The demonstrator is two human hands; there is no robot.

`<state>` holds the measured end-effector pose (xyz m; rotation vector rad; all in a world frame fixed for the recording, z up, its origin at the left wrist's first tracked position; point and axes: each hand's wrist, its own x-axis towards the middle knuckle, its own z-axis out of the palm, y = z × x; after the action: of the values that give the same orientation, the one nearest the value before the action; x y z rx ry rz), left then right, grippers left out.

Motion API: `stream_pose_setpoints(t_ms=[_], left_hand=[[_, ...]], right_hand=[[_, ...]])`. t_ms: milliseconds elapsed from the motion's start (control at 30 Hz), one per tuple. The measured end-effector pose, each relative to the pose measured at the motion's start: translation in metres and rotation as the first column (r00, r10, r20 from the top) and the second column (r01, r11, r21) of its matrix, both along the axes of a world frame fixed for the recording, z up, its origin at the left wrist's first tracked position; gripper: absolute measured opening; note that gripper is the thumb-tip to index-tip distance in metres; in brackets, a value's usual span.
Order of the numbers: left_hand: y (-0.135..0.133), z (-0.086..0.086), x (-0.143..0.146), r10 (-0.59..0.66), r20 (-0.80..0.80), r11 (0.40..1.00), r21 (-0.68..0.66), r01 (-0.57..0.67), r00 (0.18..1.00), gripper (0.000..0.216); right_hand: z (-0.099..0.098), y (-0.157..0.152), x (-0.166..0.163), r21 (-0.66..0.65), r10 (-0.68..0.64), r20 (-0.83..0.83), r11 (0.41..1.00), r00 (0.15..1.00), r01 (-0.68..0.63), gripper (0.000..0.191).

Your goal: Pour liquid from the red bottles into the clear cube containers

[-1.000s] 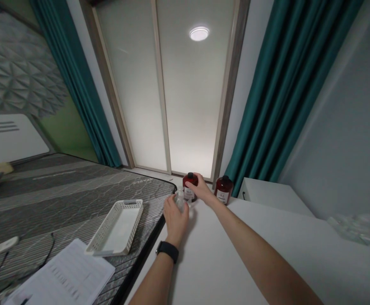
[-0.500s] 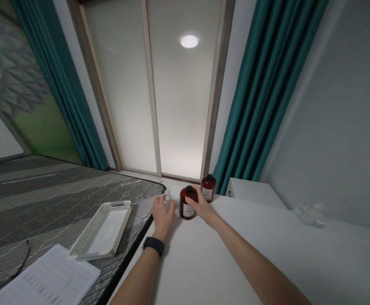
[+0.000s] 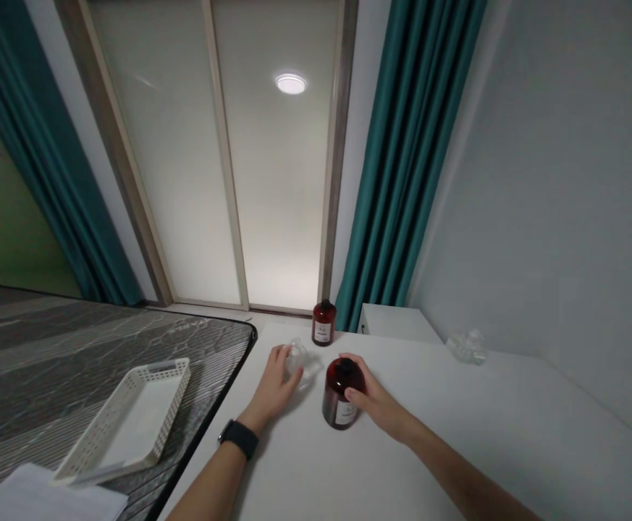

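Observation:
My right hand [image 3: 376, 400] is wrapped round a dark red bottle [image 3: 339, 396] with a black cap and white label, standing on the white table [image 3: 457, 434]. My left hand [image 3: 273, 388], with a black watch on the wrist, is closed on a small clear bottle [image 3: 297, 357] just left of the red one. A second dark red bottle [image 3: 323, 323] stands alone at the table's far edge, near the window frame.
A white slotted basket [image 3: 131, 420] lies on the grey patterned mattress [image 3: 66, 362] to the left, with white paper [image 3: 38, 499] at the bottom left. Crumpled clear plastic [image 3: 466, 347] sits far right on the table. Teal curtains [image 3: 402, 166] flank the frosted window.
My right hand has drawn the red bottle toward me, away from the second red bottle. My left hand has come back with the clear bottle. The view has swung to the right.

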<state>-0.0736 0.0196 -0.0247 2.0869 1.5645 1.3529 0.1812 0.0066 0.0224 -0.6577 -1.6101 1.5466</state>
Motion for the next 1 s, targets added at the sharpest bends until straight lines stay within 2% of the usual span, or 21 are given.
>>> stream_pose_setpoints(t_ms=[100,200,367,533,600,700,1000], left_hand=[[-0.009,0.001,0.009,-0.189,0.000,0.979,-0.073,0.189,0.982,0.045],[-0.016,0.002,0.019,-0.293,-0.029,0.949,-0.128,0.287,0.956,0.053],[-0.025,0.004,0.038,-0.306,-0.023,0.943,-0.148,0.299,0.952,0.053],[-0.025,0.002,0.049,-0.234,0.018,0.963,-0.134,0.235,0.972,0.043],[-0.023,-0.001,0.050,-0.223,0.023,0.966,-0.130,0.224,0.975,0.041],[-0.021,-0.004,0.052,-0.231,0.018,0.963,-0.136,0.232,0.973,0.042],[-0.024,-0.004,0.056,-0.363,-0.027,0.914,-0.203,0.350,0.931,0.063]], right_hand=[[-0.001,-0.011,0.021,-0.024,-0.024,0.006,0.999,1.000,0.025,0.066],[-0.009,-0.017,0.038,-0.009,-0.122,0.000,0.992,0.993,0.122,0.063],[-0.025,-0.017,0.059,0.050,-0.362,-0.056,0.930,0.930,0.365,0.056],[-0.028,-0.015,0.068,0.056,-0.485,-0.046,0.872,0.873,0.487,0.052],[-0.028,-0.014,0.066,0.054,-0.503,-0.063,0.861,0.862,0.506,0.053],[-0.027,-0.014,0.061,0.016,-0.473,-0.095,0.879,0.876,0.477,0.056],[-0.034,-0.017,0.050,0.002,-0.427,-0.128,0.903,0.895,0.430,0.069]])
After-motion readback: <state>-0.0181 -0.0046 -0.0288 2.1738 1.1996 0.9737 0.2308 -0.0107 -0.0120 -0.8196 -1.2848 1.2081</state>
